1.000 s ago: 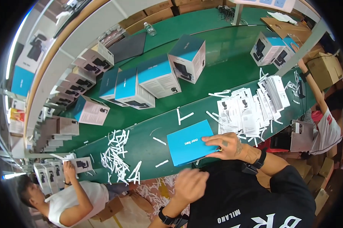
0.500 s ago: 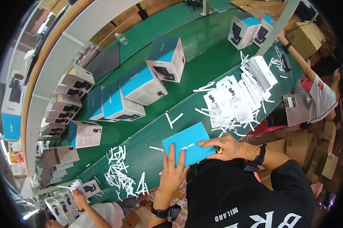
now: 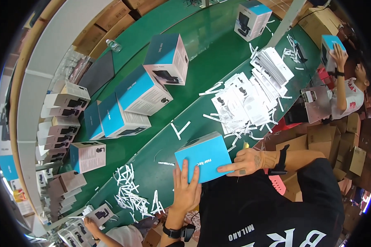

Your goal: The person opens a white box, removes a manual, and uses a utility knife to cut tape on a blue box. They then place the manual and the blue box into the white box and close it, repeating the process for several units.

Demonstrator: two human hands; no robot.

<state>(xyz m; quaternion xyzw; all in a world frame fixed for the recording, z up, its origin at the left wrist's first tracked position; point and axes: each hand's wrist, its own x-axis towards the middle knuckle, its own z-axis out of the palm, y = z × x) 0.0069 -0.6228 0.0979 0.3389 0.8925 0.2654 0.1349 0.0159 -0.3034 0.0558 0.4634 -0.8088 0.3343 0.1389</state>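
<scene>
A blue-topped carton point(image 3: 204, 158) lies in front of me at the near edge of the green table. My left hand point(image 3: 186, 187) rests on its near left part, fingers stretched flat across the blue face. My right hand point(image 3: 245, 162) is at the carton's right edge, its index finger extended onto the blue face and the other fingers curled. A small yellow tool point(image 3: 246, 145) pokes out past those curled fingers; most of it is hidden, so its kind is unclear. One long side of the carton faces away from me.
Paper strips point(image 3: 130, 191) lie to the left; a heap of printed white sheets point(image 3: 251, 96) lies to the right. Blue-and-white boxes point(image 3: 142, 92) line the table beyond. A co-worker's hand point(image 3: 339, 55) holds a box at far right; another person's hand point(image 3: 91, 226) touches a carton at lower left.
The carton's far side has come into view. My right hand has shifted slightly, bringing the yellow tool above its knuckles. The right-hand co-worker has lifted a box off the table. The view has shifted.
</scene>
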